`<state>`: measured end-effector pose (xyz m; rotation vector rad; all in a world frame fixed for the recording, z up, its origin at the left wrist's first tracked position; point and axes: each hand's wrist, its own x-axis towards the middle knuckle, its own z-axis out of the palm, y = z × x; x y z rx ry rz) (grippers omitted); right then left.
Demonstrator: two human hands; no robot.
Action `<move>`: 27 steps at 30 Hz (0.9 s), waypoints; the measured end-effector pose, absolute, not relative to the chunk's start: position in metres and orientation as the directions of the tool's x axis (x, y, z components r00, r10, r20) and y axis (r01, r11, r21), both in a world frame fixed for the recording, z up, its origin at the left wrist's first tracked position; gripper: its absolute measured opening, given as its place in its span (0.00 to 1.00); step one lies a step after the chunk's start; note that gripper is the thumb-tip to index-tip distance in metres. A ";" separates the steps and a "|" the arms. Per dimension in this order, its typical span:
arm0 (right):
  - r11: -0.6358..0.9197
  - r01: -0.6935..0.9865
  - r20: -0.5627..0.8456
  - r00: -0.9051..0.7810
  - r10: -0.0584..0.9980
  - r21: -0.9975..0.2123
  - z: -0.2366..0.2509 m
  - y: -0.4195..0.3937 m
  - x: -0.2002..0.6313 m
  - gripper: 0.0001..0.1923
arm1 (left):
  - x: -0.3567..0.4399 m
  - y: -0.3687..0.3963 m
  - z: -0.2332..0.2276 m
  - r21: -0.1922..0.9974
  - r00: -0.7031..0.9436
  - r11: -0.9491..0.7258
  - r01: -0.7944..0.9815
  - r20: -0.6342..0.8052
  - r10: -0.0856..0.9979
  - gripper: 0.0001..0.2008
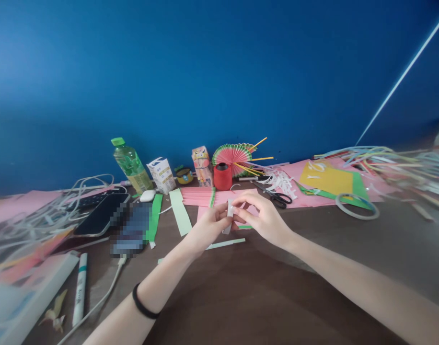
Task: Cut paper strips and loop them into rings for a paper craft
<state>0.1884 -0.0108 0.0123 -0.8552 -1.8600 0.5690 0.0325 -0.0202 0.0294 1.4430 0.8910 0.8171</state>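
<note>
My left hand (pixel 215 221) pinches a short white strip (pixel 230 210), which stands roughly upright between my two hands. From the other side, the fingertips of my right hand (pixel 257 211) are closed on the same strip. Whether it is paper or tape I cannot tell. Beneath the hands lie pink paper (pixel 223 197) and a pale green strip (pixel 226 243). A pleated pink piece with a green edge (pixel 198 196) rests just beyond my left hand, beside a light green paper strip (pixel 180 213).
Along the blue wall stand a green bottle (pixel 131 165), a white carton (pixel 162 175), a red thread spool (pixel 223 177) and a pink-green paper fan (pixel 232 158). Black scissors (pixel 279 198) and a tape ring (pixel 356 207) lie right. Phones (pixel 102 214) and a marker (pixel 80 290) lie left.
</note>
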 end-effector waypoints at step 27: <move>0.756 0.347 0.698 -0.301 0.650 -0.555 0.009 -0.012 0.189 0.06 | 0.028 -0.022 0.028 0.997 0.451 -0.050 0.054 0.021 0.892 0.06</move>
